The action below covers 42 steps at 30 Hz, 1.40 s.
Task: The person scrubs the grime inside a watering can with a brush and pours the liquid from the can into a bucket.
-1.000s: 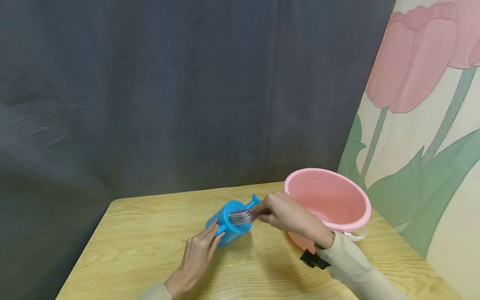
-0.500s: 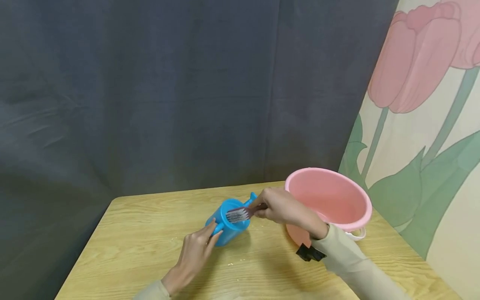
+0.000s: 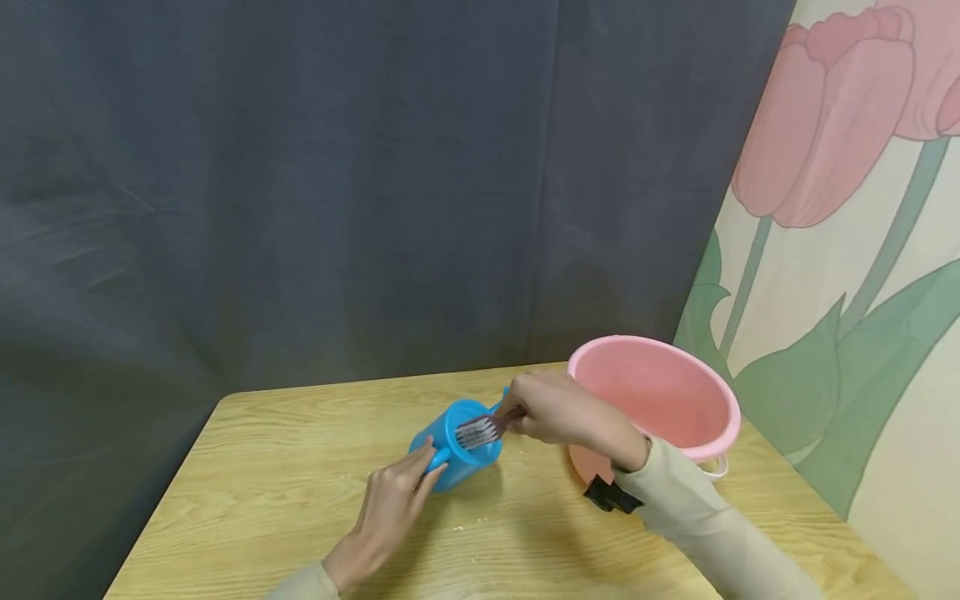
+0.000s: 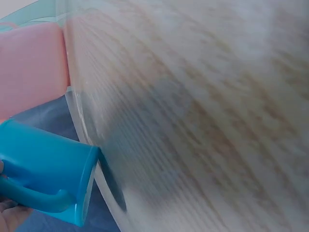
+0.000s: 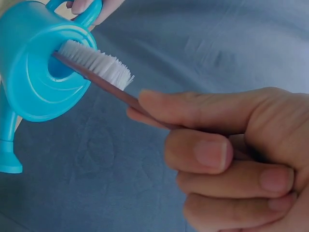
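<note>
In the head view a blue watering can [image 3: 438, 471] is tilted over the table, its opening turned up and to the right. My left hand [image 3: 393, 500] grips it by the handle; in the left wrist view the can [image 4: 43, 162] is seen from the side, with only a few fingers at the frame edge. A brown-handled scrub brush [image 5: 111, 89] with white bristles is pinched between the thumb and curled fingers of my right hand [image 5: 227, 150]. The brush head's tip reaches into the can's top opening, partly hidden there. The can's spout points down in the right wrist view.
A pink bucket [image 3: 731, 433] with a white handle stands on the table right behind my right forearm. Small wet spots dot the wooden tabletop [image 3: 285, 483]. A dark curtain [image 3: 360, 183] hangs behind, and a tulip-painted wall [image 3: 810, 350] borders the right side.
My right hand and the brush have shifted slightly at the can's opening, with the wrist moving a little left. My left hand keeps its grip on the watering can, which stays nearly in place.
</note>
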### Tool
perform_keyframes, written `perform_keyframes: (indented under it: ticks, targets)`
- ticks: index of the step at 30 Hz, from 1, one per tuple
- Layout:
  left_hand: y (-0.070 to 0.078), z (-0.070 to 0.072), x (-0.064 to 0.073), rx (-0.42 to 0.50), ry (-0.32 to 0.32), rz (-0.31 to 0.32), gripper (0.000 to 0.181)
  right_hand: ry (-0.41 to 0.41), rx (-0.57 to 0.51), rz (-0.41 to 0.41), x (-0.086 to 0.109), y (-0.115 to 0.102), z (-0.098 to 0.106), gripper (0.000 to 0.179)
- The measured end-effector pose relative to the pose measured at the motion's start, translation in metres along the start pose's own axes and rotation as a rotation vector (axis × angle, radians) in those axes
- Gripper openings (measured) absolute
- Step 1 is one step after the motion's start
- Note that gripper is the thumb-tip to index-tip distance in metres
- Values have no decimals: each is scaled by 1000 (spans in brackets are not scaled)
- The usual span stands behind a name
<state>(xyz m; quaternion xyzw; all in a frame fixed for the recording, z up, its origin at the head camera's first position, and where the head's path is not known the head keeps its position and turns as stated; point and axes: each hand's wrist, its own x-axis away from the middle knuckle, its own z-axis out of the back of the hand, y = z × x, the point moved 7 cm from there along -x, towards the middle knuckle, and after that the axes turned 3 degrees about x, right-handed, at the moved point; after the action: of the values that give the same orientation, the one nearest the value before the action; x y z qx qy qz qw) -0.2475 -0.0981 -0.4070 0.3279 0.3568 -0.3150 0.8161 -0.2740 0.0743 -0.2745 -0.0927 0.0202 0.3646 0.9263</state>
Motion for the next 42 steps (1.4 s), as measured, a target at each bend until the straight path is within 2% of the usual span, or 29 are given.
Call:
perform_keyframes:
  ticks: [7, 14, 18, 22, 30, 37, 42]
  targets:
    - [-4, -1, -1, 13, -44, 33, 20, 32, 15, 21, -4, 0, -1, 11]
    - [-6, -1, -6, 18, -51, 4, 10, 59, 31, 38, -4, -2, 0, 18]
    - [-7, -1, -5, 19, -69, 19, 11, 57, 3, 55, -7, -3, -1, 17]
    - [-8, -1, -1, 19, -83, 38, 14, 39, -5, 36, -10, -2, -3, 15]
    - [-9, 6, 5, -4, -30, 15, 16, 50, 65, 52, -16, -15, -3, 18]
    - [-8, 6, 10, 29, -39, 25, 17, 25, 38, 9, -16, -10, -6, 19]
    - [-9, 5, 7, 46, -38, 35, 24, 75, 67, 19, -15, -13, -6, 25]
